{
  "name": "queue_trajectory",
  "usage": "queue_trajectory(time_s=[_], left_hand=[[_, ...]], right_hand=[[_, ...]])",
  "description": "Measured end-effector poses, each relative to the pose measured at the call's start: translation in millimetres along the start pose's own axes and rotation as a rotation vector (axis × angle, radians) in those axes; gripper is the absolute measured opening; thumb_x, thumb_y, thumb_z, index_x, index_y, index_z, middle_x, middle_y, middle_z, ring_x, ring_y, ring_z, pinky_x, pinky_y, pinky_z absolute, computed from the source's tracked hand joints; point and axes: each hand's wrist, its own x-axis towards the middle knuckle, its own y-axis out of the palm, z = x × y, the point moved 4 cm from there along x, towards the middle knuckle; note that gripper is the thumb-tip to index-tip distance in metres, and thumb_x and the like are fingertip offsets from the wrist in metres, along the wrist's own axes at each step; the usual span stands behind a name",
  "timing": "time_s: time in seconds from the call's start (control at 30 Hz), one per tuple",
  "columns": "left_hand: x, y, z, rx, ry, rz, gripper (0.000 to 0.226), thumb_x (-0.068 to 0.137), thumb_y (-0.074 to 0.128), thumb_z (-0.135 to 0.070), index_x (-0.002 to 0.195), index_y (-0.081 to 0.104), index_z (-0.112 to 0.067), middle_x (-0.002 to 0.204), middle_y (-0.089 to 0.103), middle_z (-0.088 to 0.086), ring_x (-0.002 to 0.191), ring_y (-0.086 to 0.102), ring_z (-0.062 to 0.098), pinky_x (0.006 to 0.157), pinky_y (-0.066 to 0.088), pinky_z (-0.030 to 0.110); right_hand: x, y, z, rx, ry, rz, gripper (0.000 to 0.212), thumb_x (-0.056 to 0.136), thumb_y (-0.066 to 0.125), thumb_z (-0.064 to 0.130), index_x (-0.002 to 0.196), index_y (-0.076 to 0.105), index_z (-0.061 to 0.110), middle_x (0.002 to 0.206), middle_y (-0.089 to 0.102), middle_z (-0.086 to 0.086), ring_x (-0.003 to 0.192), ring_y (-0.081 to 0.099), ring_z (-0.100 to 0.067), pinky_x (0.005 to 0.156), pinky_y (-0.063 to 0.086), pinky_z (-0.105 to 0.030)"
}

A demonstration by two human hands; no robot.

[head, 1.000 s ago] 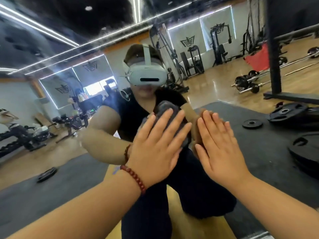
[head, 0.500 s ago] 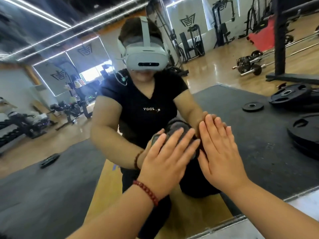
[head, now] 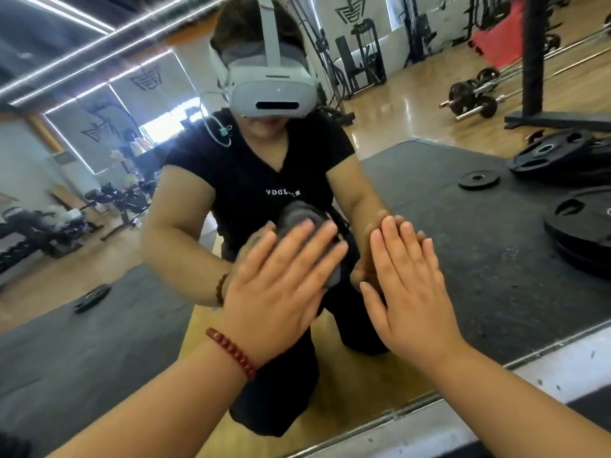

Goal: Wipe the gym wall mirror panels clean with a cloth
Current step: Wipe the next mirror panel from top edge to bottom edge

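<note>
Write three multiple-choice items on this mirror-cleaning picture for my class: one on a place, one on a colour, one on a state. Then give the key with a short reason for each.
1. Where is the cloth?
A. Under the left hand
B. On the floor
C. Under the right hand

2. What colour is the bead bracelet on the left wrist?
A. Blue
B. White
C. Dark red

3. How is the right hand held?
A. As a fist
B. Flat, fingers straight, on the mirror
C. Pinching the cloth

Key: 1 A, grey cloth shows past the left fingertips. 2 C, the beads are dark red. 3 B, its fingers meet their reflection, holding nothing.
</note>
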Motion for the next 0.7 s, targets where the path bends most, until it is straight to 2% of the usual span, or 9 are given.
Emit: queue_trajectory(time_s=[0.1, 0.13, 0.2, 0.3, 0.37, 0.43, 0.53, 0.6, 0.7], left_hand=[[13, -14, 30, -0.059, -0.332, -0.104, 0.056, 0.099, 0.044, -0.037, 0.152, 0.037, -0.020, 0.160, 0.022, 0.008, 0.148, 0.018, 0.031, 0.122, 0.007, 0.046], [14, -13, 29, -0.075, -0.394, -0.134, 0.056, 0.100, 0.044, -0.036, 0.152, 0.036, -0.019, 0.160, 0.021, 0.009, 0.148, 0.018, 0.033, 0.122, 0.007, 0.047], [6, -4, 10, -0.074, -0.347, -0.130, 0.056, 0.099, 0.047, -0.035, 0.153, 0.035, -0.020, 0.160, 0.022, 0.009, 0.148, 0.017, 0.033, 0.122, 0.008, 0.048], [-26, 22, -38, -0.055, -0.063, -0.011, 0.058, 0.098, 0.049, -0.034, 0.152, 0.035, -0.023, 0.161, 0.020, 0.002, 0.152, 0.007, 0.026, 0.123, 0.004, 0.046], [-43, 27, -56, -0.055, 0.054, 0.066, 0.058, 0.097, 0.048, -0.033, 0.152, 0.035, -0.023, 0.162, 0.015, -0.001, 0.153, 0.001, 0.024, 0.123, -0.001, 0.044], [-40, 19, -55, -0.081, 0.012, 0.062, 0.059, 0.097, 0.049, -0.033, 0.153, 0.034, -0.024, 0.162, 0.015, -0.001, 0.152, 0.007, 0.023, 0.123, 0.001, 0.044], [-14, 5, -29, -0.153, -0.306, -0.070, 0.056, 0.098, 0.050, -0.033, 0.152, 0.036, -0.022, 0.161, 0.019, 0.004, 0.149, 0.017, 0.028, 0.121, 0.010, 0.046], [-9, 11, -30, -0.166, -0.411, -0.117, 0.055, 0.100, 0.047, -0.033, 0.152, 0.033, -0.021, 0.161, 0.020, 0.007, 0.148, 0.015, 0.031, 0.122, 0.008, 0.046], [-30, 35, -77, -0.127, -0.186, -0.021, 0.058, 0.101, 0.045, -0.038, 0.154, 0.027, -0.021, 0.163, 0.017, 0.007, 0.151, 0.005, 0.028, 0.122, 0.002, 0.046]], right_hand=[[-2, 6, 3, 0.000, 0.030, -0.006, 0.071, 0.100, 0.036, 0.032, 0.158, -0.001, 0.014, 0.166, -0.009, 0.000, 0.153, 0.001, -0.023, 0.124, 0.001, -0.043], [-3, 7, 2, 0.001, 0.036, -0.012, 0.071, 0.100, 0.036, 0.031, 0.158, -0.001, 0.014, 0.166, -0.009, 0.000, 0.153, 0.001, -0.023, 0.124, 0.000, -0.042], [-9, 10, 2, 0.009, 0.034, -0.024, 0.070, 0.101, 0.036, 0.032, 0.159, 0.001, 0.014, 0.166, -0.007, 0.000, 0.153, 0.001, -0.024, 0.124, 0.000, -0.042], [-25, 17, 0, 0.018, 0.029, -0.029, 0.069, 0.101, 0.039, 0.033, 0.158, 0.006, 0.012, 0.166, -0.004, -0.002, 0.153, 0.004, -0.024, 0.124, 0.003, -0.043], [-43, 21, -1, 0.025, 0.032, 0.008, 0.070, 0.100, 0.041, 0.033, 0.159, 0.007, 0.013, 0.167, -0.002, -0.003, 0.153, 0.005, -0.025, 0.124, 0.004, -0.042], [-62, 24, -1, 0.035, 0.049, 0.057, 0.072, 0.098, 0.042, 0.033, 0.159, 0.008, 0.013, 0.167, 0.001, -0.004, 0.153, 0.008, -0.025, 0.125, 0.005, -0.041], [-89, 30, 1, 0.025, 0.092, 0.142, 0.072, 0.097, 0.041, 0.035, 0.158, 0.010, 0.012, 0.167, 0.002, -0.005, 0.153, 0.009, -0.025, 0.125, 0.005, -0.040], [-105, 35, 1, 0.016, 0.124, 0.193, 0.073, 0.096, 0.041, 0.035, 0.158, 0.009, 0.012, 0.167, 0.000, -0.004, 0.153, 0.008, -0.024, 0.125, 0.003, -0.038], [-115, 41, -3, 0.002, 0.097, 0.228, 0.073, 0.097, 0.042, 0.033, 0.158, 0.009, 0.013, 0.167, 0.000, -0.006, 0.153, 0.008, -0.025, 0.125, 0.005, -0.040]])
